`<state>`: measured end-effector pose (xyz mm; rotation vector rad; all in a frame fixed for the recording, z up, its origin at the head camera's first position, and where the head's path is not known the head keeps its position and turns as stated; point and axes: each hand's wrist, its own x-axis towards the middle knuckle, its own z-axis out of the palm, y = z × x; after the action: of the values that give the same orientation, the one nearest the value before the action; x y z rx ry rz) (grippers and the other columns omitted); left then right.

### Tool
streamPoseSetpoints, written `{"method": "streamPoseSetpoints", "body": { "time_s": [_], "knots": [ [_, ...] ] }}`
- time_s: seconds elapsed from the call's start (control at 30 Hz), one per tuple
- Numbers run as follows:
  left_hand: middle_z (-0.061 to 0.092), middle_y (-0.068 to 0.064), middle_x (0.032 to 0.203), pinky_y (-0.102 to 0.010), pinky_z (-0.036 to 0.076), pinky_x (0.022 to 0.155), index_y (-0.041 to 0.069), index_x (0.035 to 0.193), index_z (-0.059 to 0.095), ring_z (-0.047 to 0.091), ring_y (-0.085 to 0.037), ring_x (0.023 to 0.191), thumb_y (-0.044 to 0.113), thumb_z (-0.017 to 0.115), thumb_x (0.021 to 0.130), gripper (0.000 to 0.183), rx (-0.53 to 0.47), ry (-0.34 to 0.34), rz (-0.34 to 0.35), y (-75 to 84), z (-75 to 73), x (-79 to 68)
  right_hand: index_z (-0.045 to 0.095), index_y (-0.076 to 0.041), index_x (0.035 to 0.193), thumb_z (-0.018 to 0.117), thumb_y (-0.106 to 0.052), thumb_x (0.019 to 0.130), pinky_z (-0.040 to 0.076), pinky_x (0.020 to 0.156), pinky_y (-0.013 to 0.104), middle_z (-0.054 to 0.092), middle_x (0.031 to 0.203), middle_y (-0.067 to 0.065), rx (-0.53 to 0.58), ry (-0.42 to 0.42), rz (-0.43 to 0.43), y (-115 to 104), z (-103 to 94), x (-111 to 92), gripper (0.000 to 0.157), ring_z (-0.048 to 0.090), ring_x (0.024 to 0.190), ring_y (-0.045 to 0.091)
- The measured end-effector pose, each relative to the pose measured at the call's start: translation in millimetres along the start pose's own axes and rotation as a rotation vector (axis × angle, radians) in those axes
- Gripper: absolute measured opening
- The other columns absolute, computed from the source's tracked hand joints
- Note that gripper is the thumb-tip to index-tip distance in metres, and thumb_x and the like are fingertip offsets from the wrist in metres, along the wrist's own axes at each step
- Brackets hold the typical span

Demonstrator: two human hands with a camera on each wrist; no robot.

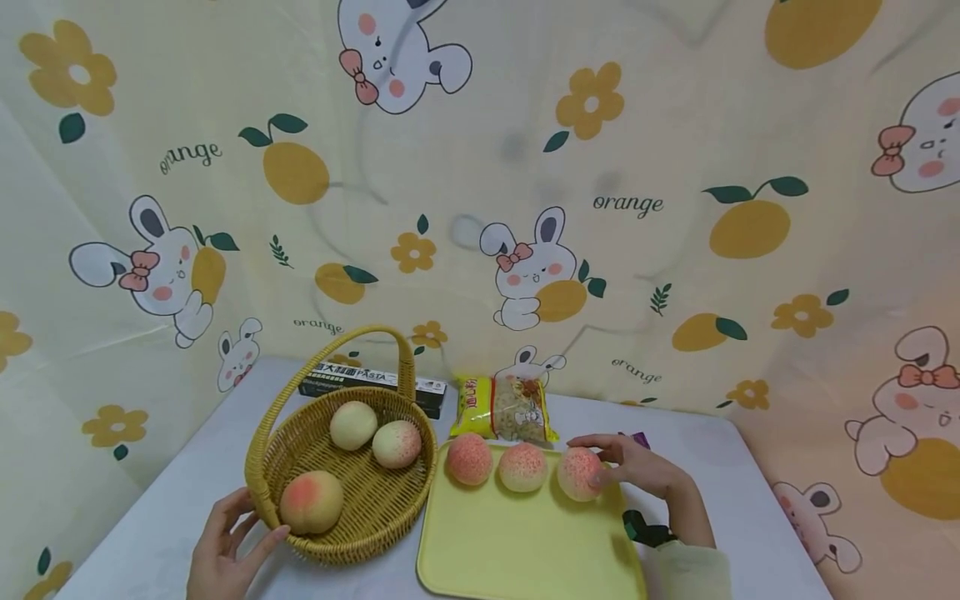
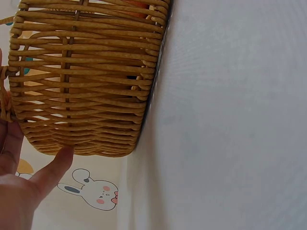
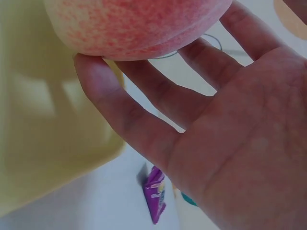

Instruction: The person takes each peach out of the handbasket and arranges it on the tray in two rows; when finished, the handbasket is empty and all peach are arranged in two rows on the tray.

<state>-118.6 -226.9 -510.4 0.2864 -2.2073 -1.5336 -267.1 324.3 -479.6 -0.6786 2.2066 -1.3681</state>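
1. Your left grip [image 1: 222,546] holds the basket [image 1: 360,546] at its near left edge, by the foot of the handle, thumb on the rim and fingers against the outside. Hold it just firmly enough that the basket cannot slide on the worktop [image 1: 738,517]; squeezing harder may bend the weave.

2. Inside the basket are three peaches: a yellow peach [image 1: 311,502] with a red blush against the near left wall, a pale peach [image 1: 353,426] towards the back, and a speckled peach [image 1: 397,444] at the right. Keep the basket level, since round fruit would probably roll.

3. Behind the basket lies a pasta box [image 1: 372,385]; right of it, a yellow bag [image 1: 506,408] stands just beyond the tray [image 1: 525,542].

4. Along the tray's far edge sit a red peach [image 1: 469,459] and, next to it, a pink peach [image 1: 522,467]. Mind your knuckles near both.

5. Your right grip [image 1: 641,471] pinches the end peach [image 1: 581,474] at the tray's far right corner, fingertips around its side. You cannot tell whether its weight rests on the tray. Keep the pressure even and light, as the skin may mark.

6. Beyond your right wrist lies a purple packet [image 3: 154,194]; give it room.
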Motion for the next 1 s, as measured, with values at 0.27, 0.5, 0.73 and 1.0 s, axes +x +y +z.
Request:
{"method": "streamPoseSetpoints", "body": {
  "time_s": [0.27,0.5,0.73,1.0],
  "knots": [
    [0.054,0.007,0.115,-0.004,0.049,0.089,0.001,0.135,0.046,0.052,0.001,0.103,-0.005,0.08,0.081,0.064,-0.006,0.011,0.007,0.9,0.0,-0.2,0.049,0.003,0.142,0.072,-0.014,0.089,0.052,0.094,0.02,0.052,0.141,0.024,-0.012,0.013,0.012,6,2.2,1,0.06,0.062,0.116,0.022],
    [0.054,0.009,0.114,-0.003,0.049,0.087,-0.002,0.135,0.045,0.052,0.002,0.102,-0.009,0.079,0.079,0.066,-0.006,0.019,0.043,1.0,-0.8,-2.1,0.05,0.002,0.142,0.071,-0.013,0.09,0.052,0.096,0.021,0.049,0.143,0.026,0.01,0.012,0.007,8,3.1,1,0.058,0.06,0.118,0.025],
    [0.054,0.007,0.114,-0.002,0.048,0.088,-0.001,0.135,0.046,0.052,0.002,0.102,-0.008,0.08,0.079,0.066,0.0,0.021,0.029,1.4,-0.6,-2.0,0.048,0.003,0.143,0.07,-0.015,0.091,0.051,0.097,0.021,0.048,0.143,0.024,0.027,0.01,0.021,12,4.7,1,0.06,0.056,0.121,0.032],
    [0.054,0.007,0.115,-0.003,0.048,0.088,0.0,0.135,0.045,0.052,0.001,0.103,-0.006,0.08,0.08,0.066,-0.001,0.013,0.012,0.3,0.0,0.3,0.041,0.006,0.147,0.068,-0.013,0.093,0.051,0.099,0.019,0.043,0.147,0.027,0.077,-0.005,0.021,12,5.8,-1,0.063,0.055,0.124,0.023]
  ]
}}
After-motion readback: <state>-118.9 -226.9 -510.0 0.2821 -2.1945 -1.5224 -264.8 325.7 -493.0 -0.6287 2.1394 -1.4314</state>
